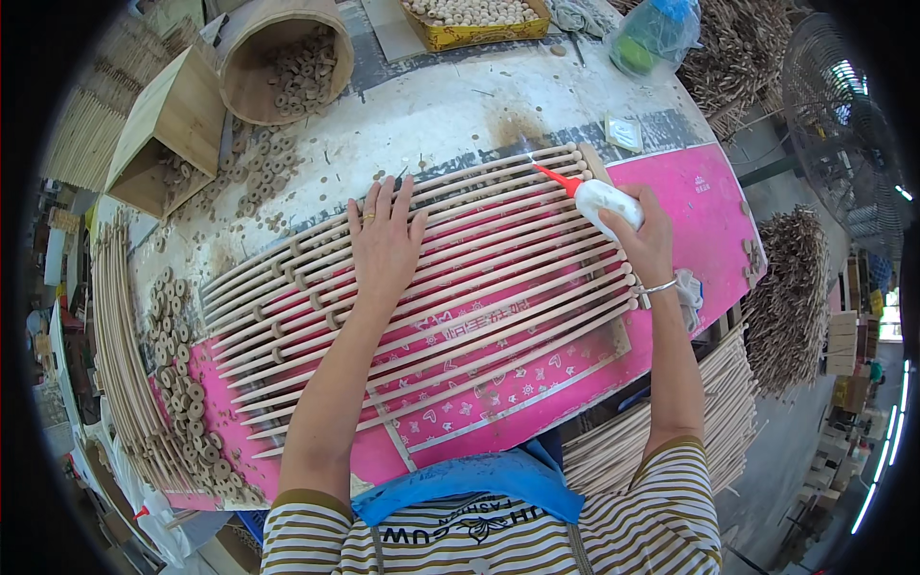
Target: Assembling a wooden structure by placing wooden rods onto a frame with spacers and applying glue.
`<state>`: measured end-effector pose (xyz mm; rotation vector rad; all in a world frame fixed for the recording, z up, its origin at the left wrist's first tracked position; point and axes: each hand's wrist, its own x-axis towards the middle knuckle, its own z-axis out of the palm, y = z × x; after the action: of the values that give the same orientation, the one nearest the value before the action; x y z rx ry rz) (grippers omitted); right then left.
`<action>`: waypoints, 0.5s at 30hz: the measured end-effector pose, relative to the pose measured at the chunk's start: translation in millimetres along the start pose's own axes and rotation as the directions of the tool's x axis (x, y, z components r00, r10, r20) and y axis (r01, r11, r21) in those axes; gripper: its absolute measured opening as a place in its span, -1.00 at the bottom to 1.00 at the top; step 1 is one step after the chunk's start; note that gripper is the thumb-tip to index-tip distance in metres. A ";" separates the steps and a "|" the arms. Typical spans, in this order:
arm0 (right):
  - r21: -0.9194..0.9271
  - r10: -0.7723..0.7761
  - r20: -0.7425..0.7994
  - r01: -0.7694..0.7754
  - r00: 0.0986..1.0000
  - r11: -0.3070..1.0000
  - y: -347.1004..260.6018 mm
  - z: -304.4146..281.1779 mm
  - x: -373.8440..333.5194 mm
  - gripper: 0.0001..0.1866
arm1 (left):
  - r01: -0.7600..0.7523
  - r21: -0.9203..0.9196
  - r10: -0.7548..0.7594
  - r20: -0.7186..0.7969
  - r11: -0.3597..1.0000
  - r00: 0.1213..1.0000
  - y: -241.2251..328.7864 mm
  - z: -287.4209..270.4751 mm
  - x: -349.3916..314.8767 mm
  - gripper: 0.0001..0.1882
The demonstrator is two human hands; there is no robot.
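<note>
Slim wooden rods [498,251] lie side by side in a slanting row, each with a small round knob at its right end. Several carry a wooden ring [333,320] toward their left part. My left hand [385,247] rests flat across the rods at the upper middle, fingers stretched out and a little apart. In my right hand [648,238] is a white squeeze bottle [602,203] with a red pointed nozzle, tilted to the left. Its tip is above the far rods, near their knobbed ends. I cannot tell whether anything flows from it.
A pink patterned sheet [686,206] lies under the rods. Loose wooden rings [182,393] are heaped at left. A square wooden box [177,125] and a round tub [235,81] lie tipped at back left. A yellow tray [479,36] holds beads. A fan [843,125] stands at right.
</note>
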<state>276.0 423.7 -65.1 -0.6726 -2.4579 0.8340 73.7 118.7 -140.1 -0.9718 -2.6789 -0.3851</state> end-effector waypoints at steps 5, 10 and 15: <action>0.078 0.021 -0.020 -0.019 1.000 0.997 1.5 -2.8 -6.1 -0.56 | 0.000 0.007 0.000 0.011 1.000 1.000 0.0 0.8 -0.2 -0.43; 0.051 0.022 -0.022 -0.021 1.000 0.998 3.8 -2.0 -11.6 -0.55 | 0.004 0.008 -0.004 0.008 1.000 1.000 0.3 0.7 0.0 -0.43; 0.067 0.050 0.015 -0.051 0.999 0.996 3.0 -3.2 -16.3 -0.56 | 0.003 0.005 -0.003 0.007 1.000 1.000 0.4 1.1 0.1 -0.43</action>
<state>291.3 417.8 -69.0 -0.7092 -2.4219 0.9389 73.7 119.4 -141.1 -0.9694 -2.6869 -0.3754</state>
